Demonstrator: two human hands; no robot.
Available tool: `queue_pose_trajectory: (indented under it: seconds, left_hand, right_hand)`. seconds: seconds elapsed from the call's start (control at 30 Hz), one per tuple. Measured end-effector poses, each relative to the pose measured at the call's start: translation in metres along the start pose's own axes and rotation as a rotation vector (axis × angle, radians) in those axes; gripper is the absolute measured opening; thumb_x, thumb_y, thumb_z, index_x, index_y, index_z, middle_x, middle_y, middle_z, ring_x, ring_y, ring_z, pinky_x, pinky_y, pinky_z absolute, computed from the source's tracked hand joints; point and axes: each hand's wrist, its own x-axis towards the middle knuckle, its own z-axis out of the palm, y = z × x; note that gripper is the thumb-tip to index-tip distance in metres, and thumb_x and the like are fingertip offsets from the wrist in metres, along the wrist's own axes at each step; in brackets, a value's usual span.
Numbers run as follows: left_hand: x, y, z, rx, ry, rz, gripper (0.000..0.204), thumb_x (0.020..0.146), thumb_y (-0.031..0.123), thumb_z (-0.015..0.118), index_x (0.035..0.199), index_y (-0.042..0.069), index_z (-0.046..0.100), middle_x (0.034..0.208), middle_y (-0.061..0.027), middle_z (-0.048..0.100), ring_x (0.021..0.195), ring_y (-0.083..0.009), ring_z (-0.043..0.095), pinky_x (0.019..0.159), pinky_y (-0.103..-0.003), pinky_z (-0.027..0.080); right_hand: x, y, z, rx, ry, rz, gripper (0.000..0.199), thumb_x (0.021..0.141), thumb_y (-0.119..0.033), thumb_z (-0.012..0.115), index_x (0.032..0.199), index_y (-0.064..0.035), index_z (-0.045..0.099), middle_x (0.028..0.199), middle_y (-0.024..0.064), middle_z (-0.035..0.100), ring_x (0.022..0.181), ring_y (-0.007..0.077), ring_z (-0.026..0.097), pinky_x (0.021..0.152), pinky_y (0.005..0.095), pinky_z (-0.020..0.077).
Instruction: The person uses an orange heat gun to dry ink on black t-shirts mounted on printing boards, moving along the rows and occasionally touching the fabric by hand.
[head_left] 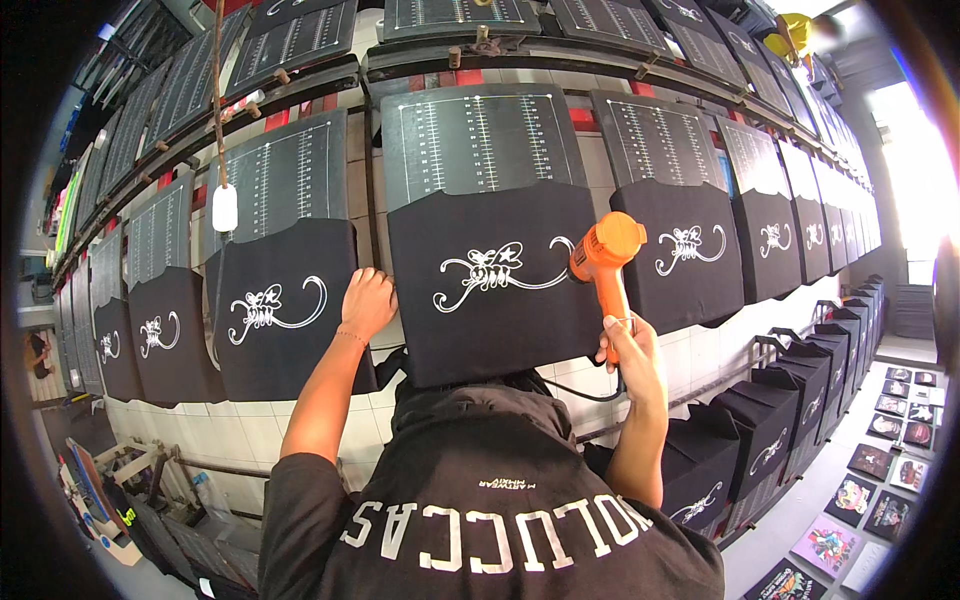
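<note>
Here the right hand [628, 345] is clenched around the handle of an orange heat gun [604, 262], whose nozzle points left at the white printed design [495, 270] on a black garment [495, 290]. That garment lies flat on a dark board [478, 140] marked with white ruler lines, in the middle of a long sloping table [300, 420] of such boards. The left hand [367, 303] is released, fingers spread, resting on the garment's left edge, in the gap beside the neighbouring black garment [285, 305] with the same white design. A black cord [575, 392] hangs below the heat gun. A white bottle [225, 208] dangles from a string above the left board. Printed pictures [870, 490] lie on the floor at lower right.
</note>
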Motion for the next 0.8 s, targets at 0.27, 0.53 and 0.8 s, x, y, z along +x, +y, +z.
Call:
queue_pose_trajectory:
  seconds: [0.27,0.53,0.8]
  left_hand:
    - [-0.002,-0.002,0.0,-0.001,-0.031,-0.047,0.023,0.084,0.025,0.062,0.089,0.005,0.071,0.092,-0.0086,0.067,0.097,-0.0228,0.058,0.091,-0.035,0.042]
    - [-0.001,-0.003,0.001,-0.026,-0.074,-0.084,0.029,0.086,0.03,0.061,0.089,0.004,0.072,0.091,-0.0085,0.067,0.097,-0.0229,0.058,0.091,-0.035,0.041]
    - [-0.002,-0.004,0.006,-0.044,-0.063,-0.091,0.024,0.082,0.027,0.065,0.089,0.004,0.07,0.091,-0.0085,0.067,0.098,-0.0237,0.058,0.09,-0.036,0.042]
  right_hand:
    - [-0.013,0.002,0.005,-0.009,-0.069,0.029,0.023,0.095,-0.026,0.062,0.095,-0.0038,0.058,0.068,0.0002,0.057,0.055,0.0075,0.057,0.044,0.0202,0.0404]
    - [-0.016,0.004,0.009,-0.049,-0.124,0.025,0.025,0.095,-0.026,0.061,0.096,-0.002,0.059,0.068,0.0003,0.058,0.055,0.0076,0.058,0.044,0.0203,0.0404]
    - [-0.015,-0.002,0.024,-0.085,-0.173,0.016,0.025,0.094,-0.026,0.062,0.099,-0.0014,0.059,0.069,0.0002,0.059,0.055,0.0071,0.058,0.045,0.0201,0.0402]
